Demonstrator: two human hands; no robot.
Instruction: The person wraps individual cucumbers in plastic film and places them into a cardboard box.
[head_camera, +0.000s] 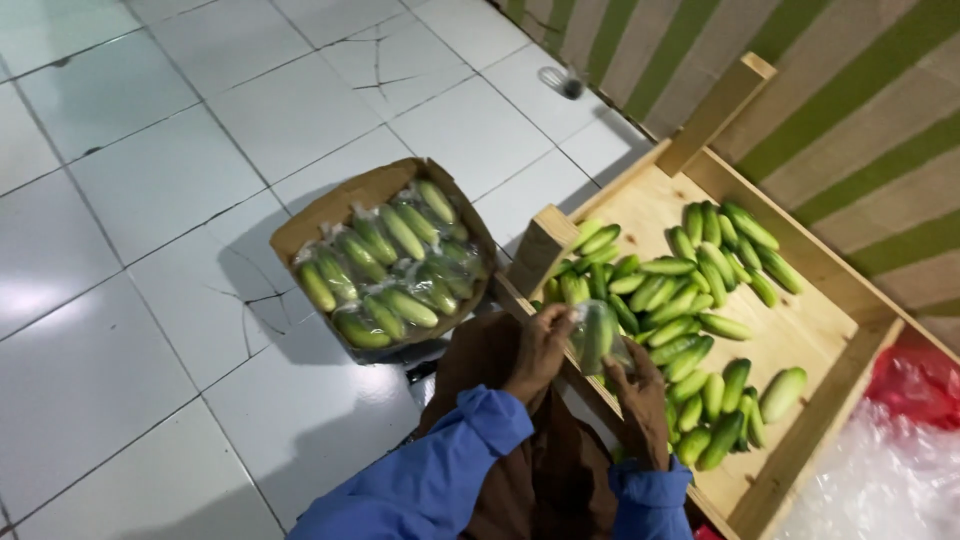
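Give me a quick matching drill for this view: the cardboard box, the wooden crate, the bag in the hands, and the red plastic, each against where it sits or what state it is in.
Things:
1. cardboard box
2. wooden crate
3. clear bag
4. red plastic

Places or states:
A. holds loose cucumbers
B. on the white tiled floor, filled with bagged cucumbers
C. at the right edge, beyond the crate
D. held between the left hand and right hand

Pairs: 1-B, 2-A, 3-D, 4-C
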